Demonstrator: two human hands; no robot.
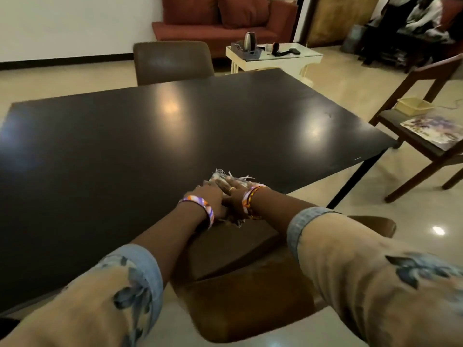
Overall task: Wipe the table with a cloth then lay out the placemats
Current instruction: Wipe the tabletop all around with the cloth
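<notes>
both hands are together near the near right corner of the dark surface (175, 136), on top of a small pale cloth (226, 177) with frayed threads. the left hand (209, 200) lies over the near part of the cloth, and the right hand (234, 196) lies just beside it, touching it, with a ring showing on one finger. the fingers of both hands point away across the surface and are partly hidden by the backs of the hands and by blur, so i cannot tell whether they lie flat on the cloth or curl round it. frayed ends of the cloth stick out past the fingertips on the far side and also under the wrists on the near side. each wrist has a striped bracelet, and both sleeves are rolled back from the forearms.

a brown chair (250, 296) is tucked in below the arms, and another chair (172, 62) stands at the far edge. to the right, well apart from the surface, a wooden chair (426, 136) carries patterned placemats (433, 130) and a pale tray (413, 105). farther back, a white side table (273, 58) holds a kettle (250, 41), with a red sofa (220, 21) behind it.
</notes>
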